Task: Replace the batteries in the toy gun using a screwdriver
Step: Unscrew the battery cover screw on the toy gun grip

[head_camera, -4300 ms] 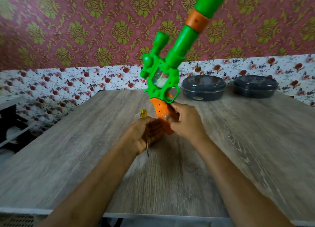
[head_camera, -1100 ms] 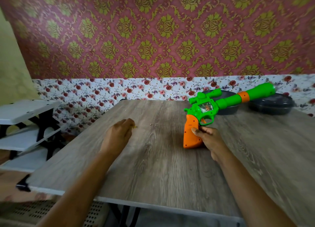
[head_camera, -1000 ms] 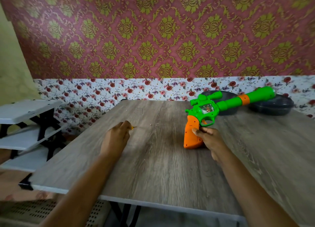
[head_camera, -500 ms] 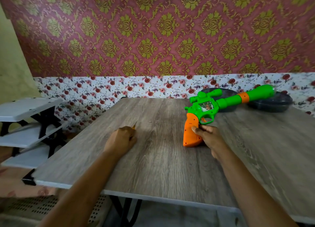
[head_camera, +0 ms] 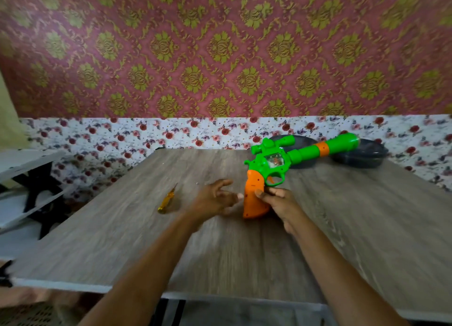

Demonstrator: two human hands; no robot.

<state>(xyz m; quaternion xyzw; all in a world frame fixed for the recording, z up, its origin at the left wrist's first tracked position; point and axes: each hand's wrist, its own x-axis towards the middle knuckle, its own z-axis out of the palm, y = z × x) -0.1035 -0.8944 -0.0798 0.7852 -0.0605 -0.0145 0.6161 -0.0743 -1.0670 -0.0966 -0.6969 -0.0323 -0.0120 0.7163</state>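
Right hand [head_camera: 278, 204]: curled round the lower rear of the orange grip [head_camera: 254, 198], thumb laid across its side; the toy is held here
Left hand [head_camera: 215, 199]: fingers spread and loosely bent, nothing held; set just beside the grip's left edge, contact not determinable through blur
Toy gun [head_camera: 274, 161]: green and orange plastic toy gun, butt rested on the table, green barrel raised and pointed away to the right
Screwdriver [head_camera: 167, 201]: slim screwdriver with yellow translucent handle, laid flat on the table left of the left hand, apart from it, tip pointed away
Table [head_camera: 244, 252]: grey wood-grain top with pale edge
Containers [head_camera: 362, 155]: two dark round lidded containers at the far right of the table, partly hidden by the barrel
Shelving [head_camera: 22, 159]: white boards on a black frame, left of the table
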